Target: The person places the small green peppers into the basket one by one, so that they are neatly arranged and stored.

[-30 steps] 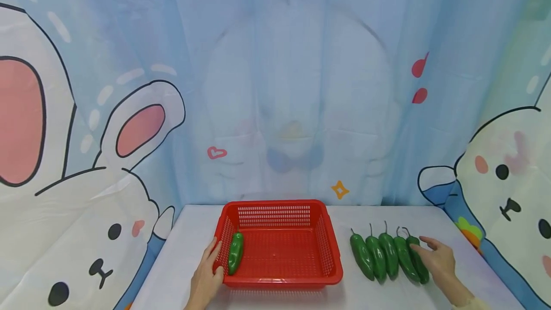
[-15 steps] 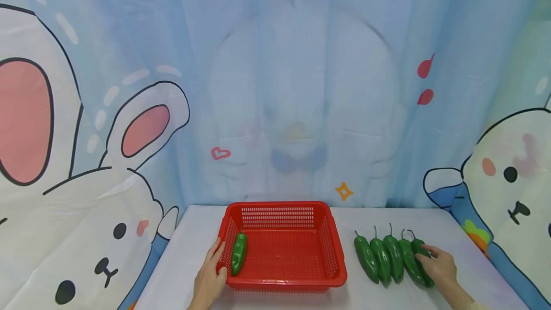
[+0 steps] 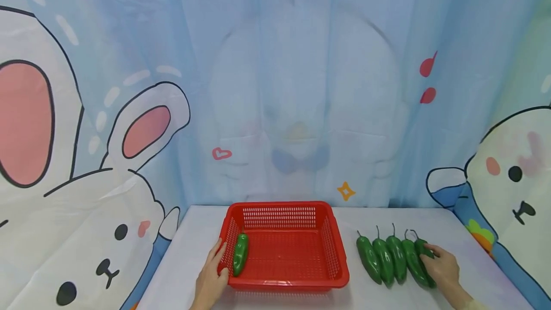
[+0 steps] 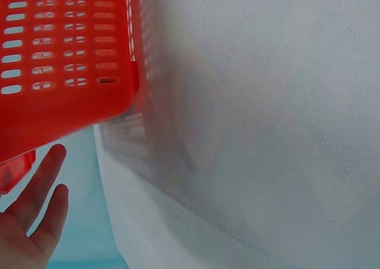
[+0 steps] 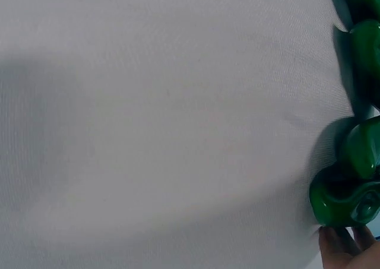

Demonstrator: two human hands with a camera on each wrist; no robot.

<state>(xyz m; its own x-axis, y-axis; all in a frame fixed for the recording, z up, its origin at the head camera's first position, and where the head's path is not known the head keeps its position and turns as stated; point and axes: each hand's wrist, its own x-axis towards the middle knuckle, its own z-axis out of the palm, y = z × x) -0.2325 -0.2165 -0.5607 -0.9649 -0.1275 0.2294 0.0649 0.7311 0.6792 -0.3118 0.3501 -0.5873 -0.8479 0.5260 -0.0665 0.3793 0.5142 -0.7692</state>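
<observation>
A red plastic basket [image 3: 289, 282] stands on the white table, a glossy green chili pepper [image 3: 240, 254] lying inside along its left wall. My left hand [image 3: 211, 276] rests against the basket's left side, fingers extended along the rim and thumb near the front corner. In the left wrist view, two straight fingers [image 4: 54, 212] show beside the basket wall [image 4: 65, 97]. Right of the basket lies a row of several green chili peppers [image 3: 396, 258], stems pointing away. My right hand [image 3: 443, 268] pinches the rightmost chili pepper [image 3: 422, 249], which leans against its neighbour and is partly covered by the fingers.
White cloth covers the table [image 3: 202, 219]. A blue curtain [image 3: 297, 85] with cartoon rabbits hangs right behind the table's back edge. Bare tabletop separates the basket from the pepper row.
My right hand has come down onto the rightmost chili pepper, its fingers closing in around it. The left hand stays at the basket's side. The whole head view has shifted slightly.
</observation>
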